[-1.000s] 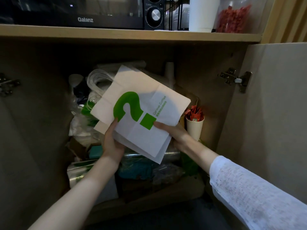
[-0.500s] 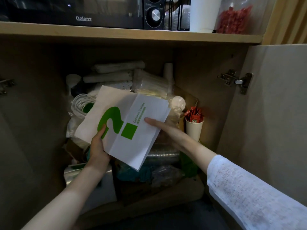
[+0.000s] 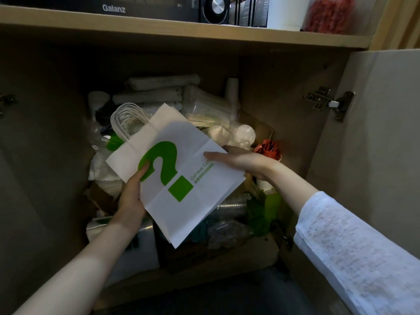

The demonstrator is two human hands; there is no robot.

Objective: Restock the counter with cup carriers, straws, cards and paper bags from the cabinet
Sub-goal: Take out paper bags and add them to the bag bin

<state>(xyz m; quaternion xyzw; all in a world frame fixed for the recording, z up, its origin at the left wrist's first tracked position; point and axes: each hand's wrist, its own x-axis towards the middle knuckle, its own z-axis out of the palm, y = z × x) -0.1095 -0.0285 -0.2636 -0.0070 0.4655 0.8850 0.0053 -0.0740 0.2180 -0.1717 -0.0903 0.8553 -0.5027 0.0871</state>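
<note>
While both hands hold it inside the open cabinet [image 3: 284,87], one folded white paper bag [image 3: 188,178] lies between them: left hand [image 3: 131,198] pinching its edge, right hand [image 3: 241,159] gripping the opposite side.

Left hand [image 3: 130,196] gripping paper bags [image 3: 181,178], right hand [image 3: 241,159] pinching edge

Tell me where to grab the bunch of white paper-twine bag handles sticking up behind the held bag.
Hook fingers through the loop tops of the white paper-twine bag handles, coming from above and the left. They arch upward, bunched together, and the flat white paper bag with the green question mark blocks the right side.
</note>
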